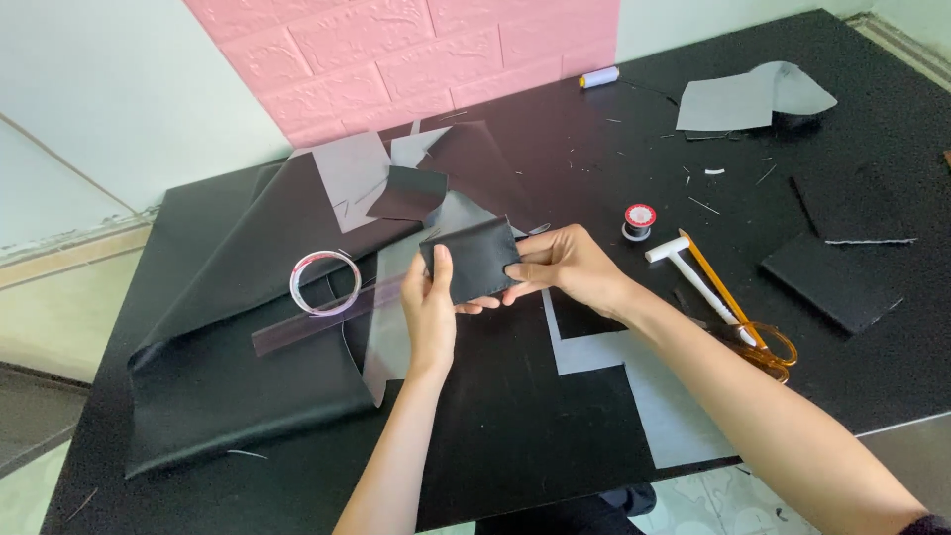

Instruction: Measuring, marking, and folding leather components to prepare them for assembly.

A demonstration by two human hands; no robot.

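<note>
On the black bench (555, 466), starting from the left edge, a big sheet of black leather-like material (228, 327) lies draped and creased, its dull sheen and soft folds suggesting a thin, pliable faux leather; a clear ring of tape (324, 282) sits on top of it with a see-through plastic ruler (317, 322) just beside, both within easy reach of the work. Behind them, near the pink brick-pattern wall (416, 50), lie grey offcuts (357, 178), showing the matt grey back of the same stuff. In the middle, lifted a little above the bench, a small black folded piece (474, 260) is gripped from both sides: the left hand (431, 312) is closed on its left edge with the thumb pressed flat on the face, and the right hand (565, 267) pinches its right edge between thumb and fingers, so the piece stays taut and square to the eye. Below lies a grey cut-out panel (644, 376) with stepped corners. Further right stand a small spool (639, 220) with a red top, a white hammer-shaped tool (693, 277) and orange-handled scissors (753, 332) touching each other, then two flat black rectangles (842, 267); at the back, a white thread spool (599, 77) and a curled grey sheet (753, 97)
</note>
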